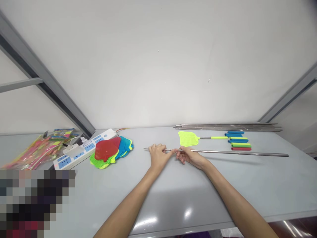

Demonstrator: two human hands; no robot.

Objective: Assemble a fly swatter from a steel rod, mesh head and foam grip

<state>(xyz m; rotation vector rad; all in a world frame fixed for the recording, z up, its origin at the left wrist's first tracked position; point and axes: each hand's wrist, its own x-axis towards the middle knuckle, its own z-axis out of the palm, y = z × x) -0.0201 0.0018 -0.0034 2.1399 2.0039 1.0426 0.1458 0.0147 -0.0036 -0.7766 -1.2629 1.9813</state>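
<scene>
A long thin metal telescopic rod lies across both my hands, its thin end to the left and its thicker end to the right. My left hand is closed around the rod near the thin end. Just to its right, my right hand pinches the rod between thumb and fingers. Behind the rod lies a yellow fly swatter with a metal shaft and a yellow handle sleeve. Several blue, yellow, green and red tubes rest beyond the right part of the rod.
Several metal rods lie along the wall. A pile of fly swatter heads in red, green, yellow and blue sits left, beside a white power strip with plugs in it. Bagged colourful items lie farther left on the grey table.
</scene>
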